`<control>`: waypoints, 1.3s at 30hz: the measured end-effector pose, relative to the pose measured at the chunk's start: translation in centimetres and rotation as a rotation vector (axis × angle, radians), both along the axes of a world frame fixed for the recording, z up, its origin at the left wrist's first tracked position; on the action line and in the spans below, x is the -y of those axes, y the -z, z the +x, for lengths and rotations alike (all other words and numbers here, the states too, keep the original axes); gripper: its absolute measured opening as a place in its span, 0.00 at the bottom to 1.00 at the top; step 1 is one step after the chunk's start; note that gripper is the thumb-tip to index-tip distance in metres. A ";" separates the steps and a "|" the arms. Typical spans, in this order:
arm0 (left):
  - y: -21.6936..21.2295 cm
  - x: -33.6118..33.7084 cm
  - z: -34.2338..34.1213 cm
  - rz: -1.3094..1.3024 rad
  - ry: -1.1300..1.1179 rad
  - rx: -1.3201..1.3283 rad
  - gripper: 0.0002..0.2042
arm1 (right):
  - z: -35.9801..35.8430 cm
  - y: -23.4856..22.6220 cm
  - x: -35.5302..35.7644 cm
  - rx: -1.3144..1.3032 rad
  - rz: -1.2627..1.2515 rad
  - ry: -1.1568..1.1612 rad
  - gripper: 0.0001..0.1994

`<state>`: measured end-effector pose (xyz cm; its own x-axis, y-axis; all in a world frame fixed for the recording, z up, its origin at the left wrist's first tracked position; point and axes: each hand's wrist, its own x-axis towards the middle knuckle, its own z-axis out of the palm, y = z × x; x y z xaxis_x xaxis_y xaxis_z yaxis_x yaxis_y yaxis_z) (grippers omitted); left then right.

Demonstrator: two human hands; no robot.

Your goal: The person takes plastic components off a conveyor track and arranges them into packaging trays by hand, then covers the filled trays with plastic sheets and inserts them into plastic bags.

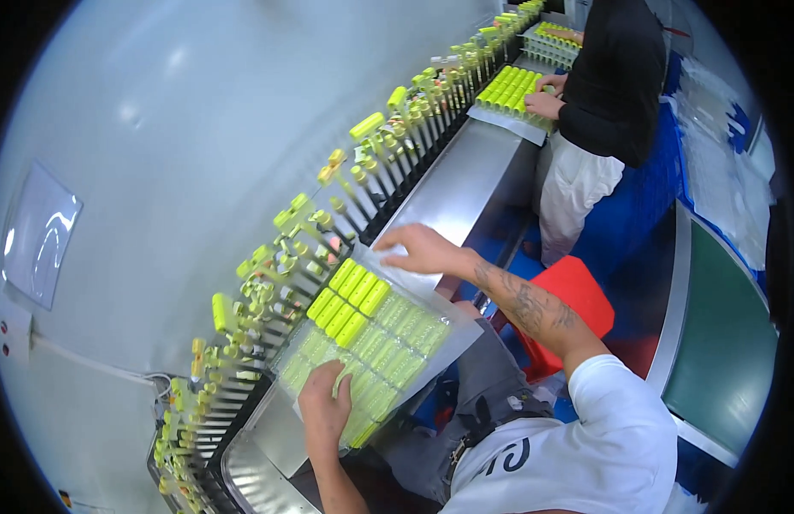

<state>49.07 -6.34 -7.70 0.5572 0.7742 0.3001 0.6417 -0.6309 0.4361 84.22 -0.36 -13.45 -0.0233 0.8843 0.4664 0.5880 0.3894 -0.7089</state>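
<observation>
A clear plastic tray (403,347) with moulded compartments lies tilted across the steel ledge in front of me. Several bright yellow-green oblong pieces (350,301) fill its far compartments in two rows; no such pieces sit in most of the nearer ones. My left hand (326,401) is over the tray's left side, fingers bent, thumb apart, nothing visible between them. Near the far right corner, beside a whitish sheet (454,343) under the tray, my right hand (420,249) hovers with its fingers apart. It appears to hold nothing.
A curving line of upright black rods with yellow-green parts (367,126) runs along the left. The steel ledge (457,193) continues toward a co-worker (615,81), whose hands touch a filled tray (510,88). A red stool (570,300) stands to my right.
</observation>
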 end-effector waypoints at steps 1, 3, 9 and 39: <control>0.0 0.6 -0.3 0.001 0.005 -0.002 0.11 | 0.9 -0.4 -1.7 0.026 0.050 0.070 0.18; -0.5 0.9 -1.1 0.006 -0.025 -0.009 0.11 | 2.7 -3.0 -5.7 0.090 0.133 0.228 0.20; -3.2 3.2 -2.2 -0.023 -0.134 0.049 0.10 | 5.5 -9.7 -15.5 0.571 0.266 0.355 0.20; -9.5 -15.6 12.7 0.431 -0.020 0.032 0.19 | 2.8 -7.5 3.6 -0.326 -0.161 -0.112 0.20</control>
